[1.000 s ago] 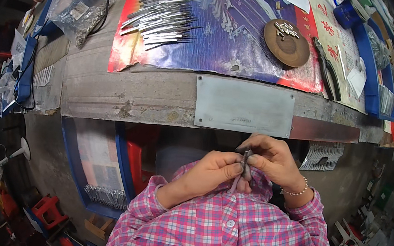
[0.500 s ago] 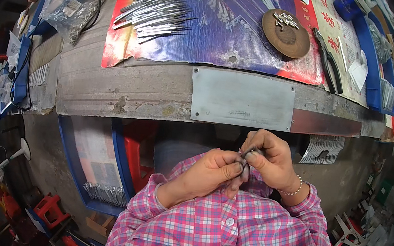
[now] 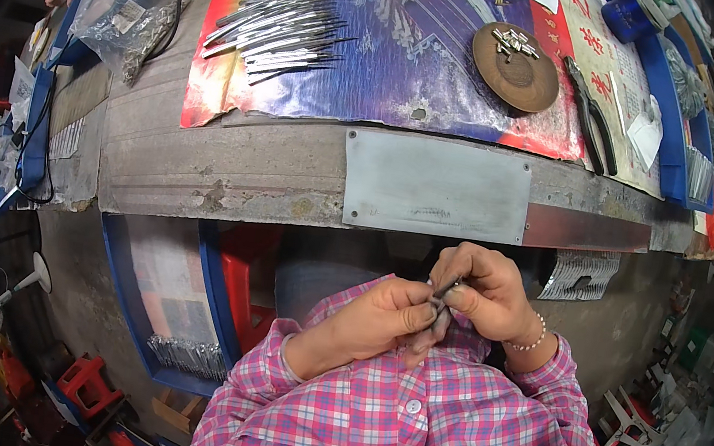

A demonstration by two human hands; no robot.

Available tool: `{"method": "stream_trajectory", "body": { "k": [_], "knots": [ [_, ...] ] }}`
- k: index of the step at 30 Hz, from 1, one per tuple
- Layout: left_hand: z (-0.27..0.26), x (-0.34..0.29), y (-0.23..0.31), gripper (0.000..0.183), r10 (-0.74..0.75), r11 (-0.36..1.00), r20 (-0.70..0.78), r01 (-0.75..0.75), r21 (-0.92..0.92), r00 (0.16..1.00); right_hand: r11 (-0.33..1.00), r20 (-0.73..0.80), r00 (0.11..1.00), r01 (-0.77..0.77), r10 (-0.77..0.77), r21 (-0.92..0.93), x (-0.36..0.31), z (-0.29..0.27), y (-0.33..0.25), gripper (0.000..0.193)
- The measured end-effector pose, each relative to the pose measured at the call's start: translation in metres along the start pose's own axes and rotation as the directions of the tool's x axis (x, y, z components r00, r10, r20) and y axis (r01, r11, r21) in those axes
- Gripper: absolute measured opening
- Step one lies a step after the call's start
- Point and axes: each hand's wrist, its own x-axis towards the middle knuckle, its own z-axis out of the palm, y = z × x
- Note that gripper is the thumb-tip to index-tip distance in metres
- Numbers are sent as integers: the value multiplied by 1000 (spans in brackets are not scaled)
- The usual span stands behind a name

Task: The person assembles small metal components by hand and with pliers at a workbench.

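My left hand (image 3: 389,314) and my right hand (image 3: 484,289) meet in front of my chest, below the table's front edge. Both are closed, thumbs and fingertips pinched together at one spot. Something small and dark shows between the fingertips, too hidden to name. On the table beyond, a round brown wooden dish (image 3: 517,84) carries several short silver metal pieces (image 3: 515,43). Many thin silver metal rods (image 3: 279,22) lie in a pile at the far left of the printed sheet (image 3: 391,93).
Black-handled pliers (image 3: 595,123) lie right of the dish. A grey metal plate (image 3: 437,188) is fixed at the table's front edge. To the lower left, a blue tray (image 3: 216,322) bears metal parts. A clear plastic bag (image 3: 124,16) sits at the far left, a blue mug (image 3: 634,15) far right.
The view has shifted slightly, so the table sits a little lower. My hands stay pinched together, with the fingers only slightly moved.
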Motion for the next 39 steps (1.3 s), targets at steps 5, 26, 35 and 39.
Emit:
{"method": "stream_trajectory", "body": {
  "k": [5,26,35,39],
  "knots": [
    [-2,5,-6,19,700,-72,78,-38,997,710,978,-185,977,-140,111,-153,1,13,-2,10],
    [9,-5,4,24,133,796,-238,39,604,962,997,-249,968,-52,38,-52,-9,0,-9,12],
    [7,-5,3,23,169,818,-230,-7,574,958,985,-199,970,-111,137,134,-6,-2,-9,14],
    [8,-6,4,22,159,812,-230,5,584,960,981,-184,969,-143,165,130,-5,0,-10,14]
  ]
}}
